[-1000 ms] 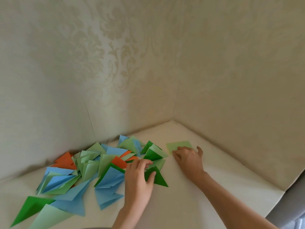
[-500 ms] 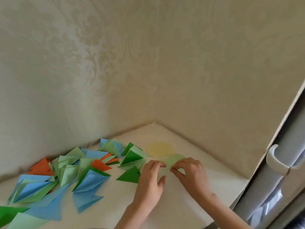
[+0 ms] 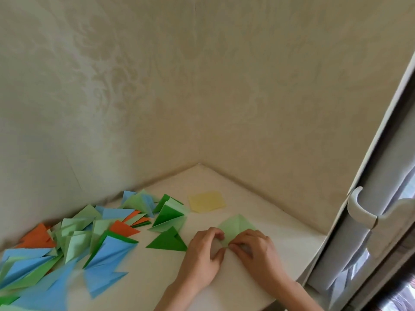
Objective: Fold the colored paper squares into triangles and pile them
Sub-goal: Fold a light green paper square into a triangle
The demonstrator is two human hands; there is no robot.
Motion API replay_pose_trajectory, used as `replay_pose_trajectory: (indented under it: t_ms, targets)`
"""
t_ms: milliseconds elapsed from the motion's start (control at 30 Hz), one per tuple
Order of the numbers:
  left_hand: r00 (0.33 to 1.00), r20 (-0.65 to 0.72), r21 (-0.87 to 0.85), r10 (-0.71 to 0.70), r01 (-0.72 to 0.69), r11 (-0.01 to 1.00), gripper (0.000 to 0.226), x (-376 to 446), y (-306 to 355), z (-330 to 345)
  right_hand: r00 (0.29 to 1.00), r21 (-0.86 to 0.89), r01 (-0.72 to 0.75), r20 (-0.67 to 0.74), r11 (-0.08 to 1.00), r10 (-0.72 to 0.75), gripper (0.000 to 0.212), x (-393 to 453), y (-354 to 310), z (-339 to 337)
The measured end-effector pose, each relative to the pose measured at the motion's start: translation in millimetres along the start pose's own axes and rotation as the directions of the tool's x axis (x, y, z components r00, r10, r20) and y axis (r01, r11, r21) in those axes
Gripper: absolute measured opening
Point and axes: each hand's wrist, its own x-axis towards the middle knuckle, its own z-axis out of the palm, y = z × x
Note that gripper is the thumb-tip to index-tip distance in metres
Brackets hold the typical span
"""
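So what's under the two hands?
A light green paper lies under the left hand and right hand, on the table. Its far corner shows; its near part is covered by the fingers.

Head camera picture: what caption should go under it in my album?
Two hands, left and right, fold a light green paper beside a pile of triangles.

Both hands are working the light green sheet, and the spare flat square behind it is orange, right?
Not quite. The head view shows both hands, left and right, on the light green sheet, but the flat square behind it is yellow, not orange. Orange shows only in the pile of triangles on the left.
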Motion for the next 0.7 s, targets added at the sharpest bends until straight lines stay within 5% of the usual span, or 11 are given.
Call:
replay_pose_trajectory:
  t_ms: [233, 700]
  targets:
    - [0.998, -0.061, 0.048, 0.012, -0.009, 0.999, 0.023, 11.5, -1.1, 9.6, 0.999, 0.086, -0.032, 0.0, 0.996, 0.032, 0.015, 4.6, 1.3, -4.4]
    - [0.994, -0.109, 0.159, 0.003, 0.014, 0.987, 0.024, 14.2, -0.4, 20.8, 0.979, 0.202, -0.206, 0.033, 0.958, 0.203, 0.024, 7.7, -7.2, -8.7]
